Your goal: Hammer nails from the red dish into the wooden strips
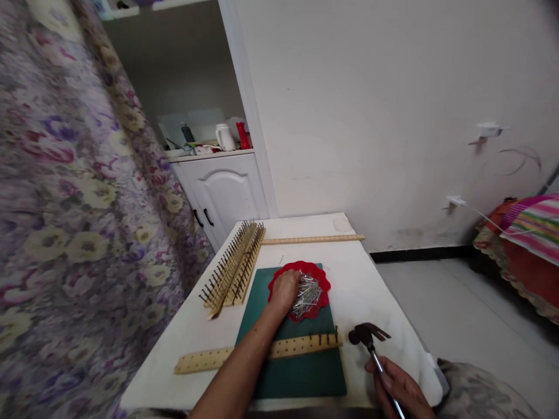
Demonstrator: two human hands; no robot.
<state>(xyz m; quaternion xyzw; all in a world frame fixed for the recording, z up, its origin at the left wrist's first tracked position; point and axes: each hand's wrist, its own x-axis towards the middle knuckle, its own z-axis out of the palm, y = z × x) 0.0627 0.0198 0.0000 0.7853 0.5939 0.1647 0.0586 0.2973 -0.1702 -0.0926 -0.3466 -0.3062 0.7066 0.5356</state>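
My left hand [286, 289] reaches into a red scalloped dish [325, 285], its curled fingers at the edge of a heap of silver nails [308, 295]. The fingertips are hidden, so what they pinch does not show. Under the dish lies a green mat [301, 375]. A pre-drilled wooden strip [288, 348] crosses the mat beneath my left forearm, with several dark nails [321, 338] standing upright at its right end. My right hand [399, 387] is closed around the handle of a claw hammer [369, 334], held head up just right of the strip's end.
Wooden strips full of upright nails [236, 265] lie at the table's left. Another drilled strip [314, 239] lies along the back, and a loose nail [282, 258] is nearby. A floral curtain [87, 203] hangs left; a white cabinet [227, 192] stands behind.
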